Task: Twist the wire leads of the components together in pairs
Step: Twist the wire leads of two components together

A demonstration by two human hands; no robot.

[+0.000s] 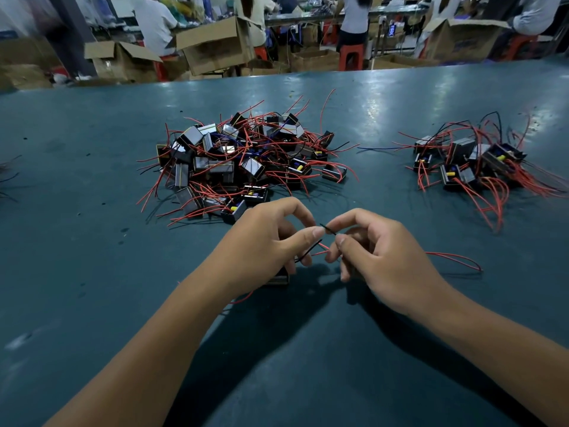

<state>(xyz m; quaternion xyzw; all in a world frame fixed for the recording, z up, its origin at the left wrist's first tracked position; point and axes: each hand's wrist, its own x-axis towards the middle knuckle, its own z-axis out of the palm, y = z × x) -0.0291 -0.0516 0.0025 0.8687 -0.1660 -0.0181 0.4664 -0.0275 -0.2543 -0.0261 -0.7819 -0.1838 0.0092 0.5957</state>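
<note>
Setting: workshop floor, dark teal bench [400, 97], cardboard boxes [215, 44] and seated people along the far side. Item in work: my left hand [264, 241] curls over a small black component [278, 278] resting on the bench, thumb and forefinger pinching a black lead [308, 251]; my right hand [378, 254] pinches the other end of the black wiring, other fingers curled, whatever it may hold beneath hidden. A red lead [455, 258] trails right. Method, my judgement: keep both pinches close together and roll the ends evenly so the twist stays tight. Surroundings: large unsorted pile [243, 158] far and centre-left; smaller pile [471, 161] far right, apparently finished. Obstruction: loose red leads from the near pile edge could snag my left hand.
</note>
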